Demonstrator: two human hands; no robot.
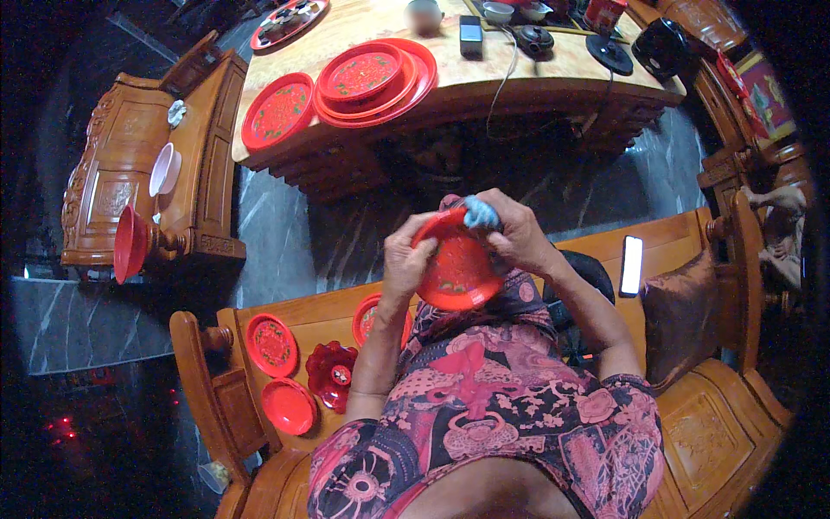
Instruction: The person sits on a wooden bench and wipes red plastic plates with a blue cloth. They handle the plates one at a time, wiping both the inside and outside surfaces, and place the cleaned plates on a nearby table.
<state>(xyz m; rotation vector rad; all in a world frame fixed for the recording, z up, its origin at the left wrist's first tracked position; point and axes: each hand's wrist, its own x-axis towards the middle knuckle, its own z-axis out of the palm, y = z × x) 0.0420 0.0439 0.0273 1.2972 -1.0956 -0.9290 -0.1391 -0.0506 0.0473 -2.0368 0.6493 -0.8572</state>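
My left hand (408, 256) grips the left rim of a round red tray (457, 266) with a printed pattern, held over my lap. A bunched blue cloth (481, 213) is pinched in my right hand (519, 230) against the tray's upper right rim. On the wooden bench to my left lie a patterned red tray (272, 345), a plain-looking red dish (289, 406) and a dark red scalloped dish (333, 375). Another red tray (367, 319) is partly hidden behind my left forearm.
The stone-topped table (467, 71) ahead bears stacked red trays (363, 72), a single red tray (277, 111) and a small dark device (471, 37). A lit phone (631, 266) and a brown cushion (681, 318) are on the bench at right. A pink basin (165, 170) and red basin (131, 244) stand at left.
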